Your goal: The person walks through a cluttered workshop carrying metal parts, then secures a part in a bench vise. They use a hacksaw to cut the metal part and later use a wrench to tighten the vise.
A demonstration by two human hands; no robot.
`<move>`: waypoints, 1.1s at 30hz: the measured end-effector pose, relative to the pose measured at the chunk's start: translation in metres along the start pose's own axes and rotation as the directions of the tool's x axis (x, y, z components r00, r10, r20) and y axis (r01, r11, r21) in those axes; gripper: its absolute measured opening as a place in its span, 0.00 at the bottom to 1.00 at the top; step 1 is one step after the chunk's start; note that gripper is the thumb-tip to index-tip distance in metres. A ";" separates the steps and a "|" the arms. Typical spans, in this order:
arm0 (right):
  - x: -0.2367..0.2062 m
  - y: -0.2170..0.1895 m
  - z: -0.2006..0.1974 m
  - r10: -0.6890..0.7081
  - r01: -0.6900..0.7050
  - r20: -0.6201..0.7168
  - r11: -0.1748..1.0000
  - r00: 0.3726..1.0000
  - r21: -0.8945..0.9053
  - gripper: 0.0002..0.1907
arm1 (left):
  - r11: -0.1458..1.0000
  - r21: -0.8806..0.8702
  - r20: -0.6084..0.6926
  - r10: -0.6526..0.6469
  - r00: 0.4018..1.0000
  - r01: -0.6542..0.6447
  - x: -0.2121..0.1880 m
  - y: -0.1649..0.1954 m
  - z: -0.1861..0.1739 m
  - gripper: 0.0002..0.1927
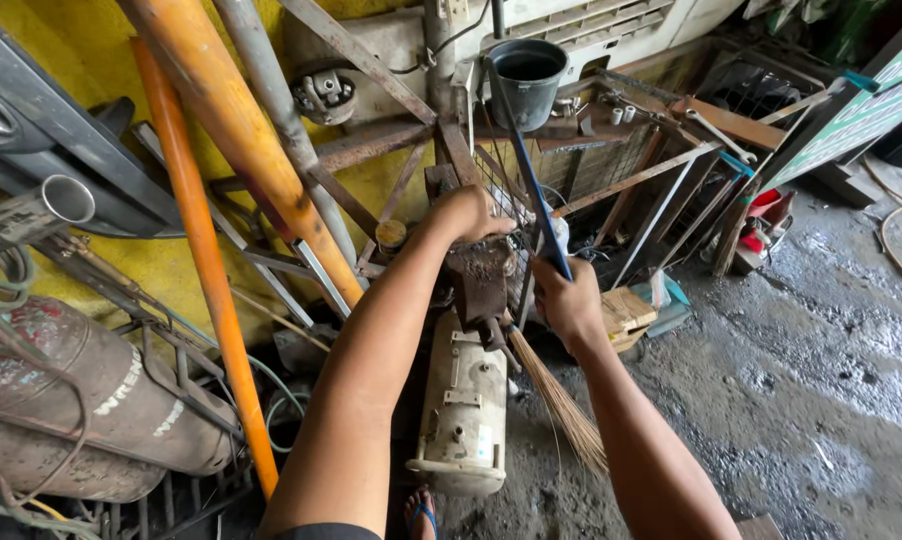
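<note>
Cluttered workshop: right hand (568, 300) grips broom (546, 320); left hand's (468, 213) fingers hidden.

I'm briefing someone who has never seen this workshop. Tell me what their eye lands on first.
First come the two bare arms at centre: the right hand grips a blue-handled broom whose straw bristles trail toward the wet floor, and the left hand rests on top of a rusty vise. Next, the bright orange pipes slant across the yellow wall on the left, above worn gas cylinders at lower left.

A green rectangular signboard (861, 115) with white lettering leans at far right. A small white label (484, 446) sits on the cream machine casing (461, 400), near centre.
</note>
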State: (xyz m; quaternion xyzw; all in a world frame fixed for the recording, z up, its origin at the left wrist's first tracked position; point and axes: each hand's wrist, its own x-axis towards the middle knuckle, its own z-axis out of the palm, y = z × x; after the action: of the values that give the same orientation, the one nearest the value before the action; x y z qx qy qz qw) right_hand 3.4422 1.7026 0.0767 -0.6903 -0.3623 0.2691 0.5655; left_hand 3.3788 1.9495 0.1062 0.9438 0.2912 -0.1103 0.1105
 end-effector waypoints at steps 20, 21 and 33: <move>-0.144 0.070 -0.046 0.059 -0.059 0.005 0.997 0.998 0.048 0.15 | 0.989 -0.149 -0.107 -0.013 0.994 -0.003 0.007 -0.006 0.019 0.37; -0.179 0.067 -0.054 0.207 -0.198 -0.019 0.959 0.978 0.203 0.13 | 0.988 -0.157 -0.092 -0.011 0.996 -0.004 0.006 -0.006 0.021 0.36; -0.052 0.057 -0.013 0.026 -0.026 -0.040 1.000 0.999 0.001 0.20 | 0.993 -0.116 -0.107 0.019 0.994 -0.032 -0.006 0.000 0.018 0.35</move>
State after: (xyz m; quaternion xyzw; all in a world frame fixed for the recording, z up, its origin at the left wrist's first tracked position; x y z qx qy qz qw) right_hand 3.4324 1.6472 0.0222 -0.7000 -0.3418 0.2625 0.5694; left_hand 3.3710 1.9417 0.0906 0.9439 0.2904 -0.0416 0.1517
